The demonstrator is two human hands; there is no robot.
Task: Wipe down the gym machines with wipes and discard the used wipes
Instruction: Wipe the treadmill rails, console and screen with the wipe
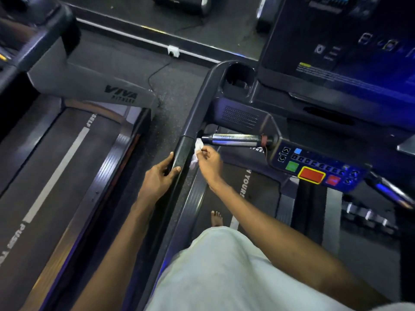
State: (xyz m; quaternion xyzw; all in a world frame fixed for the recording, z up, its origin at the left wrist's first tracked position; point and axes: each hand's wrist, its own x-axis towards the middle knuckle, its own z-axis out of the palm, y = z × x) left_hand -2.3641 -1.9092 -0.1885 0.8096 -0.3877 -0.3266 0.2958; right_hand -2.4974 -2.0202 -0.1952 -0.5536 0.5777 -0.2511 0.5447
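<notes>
The neighbour treadmill (56, 167) fills the 9 o'clock side of my feed, its deck running down toward 7 o'clock. The console (336, 52) of the machine I stand on takes up 1 to 2 o'clock, dark and blue-lit. That machine's rail (195, 104) runs from 6 o'clock up through the centre and bends toward 12, with a black padded stretch at mid-frame. The panel (318, 167), with a green button and a yellow-edged red one, lies at 3 o'clock. A chrome bar (233, 139) reaches from the panel's 9 o'clock end to the rail.

My left hand (159, 178) grips the padded stretch at 7 o'clock of centre, with the fingers down the outer face and the thumb over the top. My right hand (210, 163) sits just across the rail on its 3 o'clock side, thumb and fingertips pinching the wipe (197, 149) — a small crumpled white wad touching the rail's inner face, right below the bar's end. A bare foot (216, 218) stands on the belt (253, 198), at 6 o'clock of that hand.
</notes>
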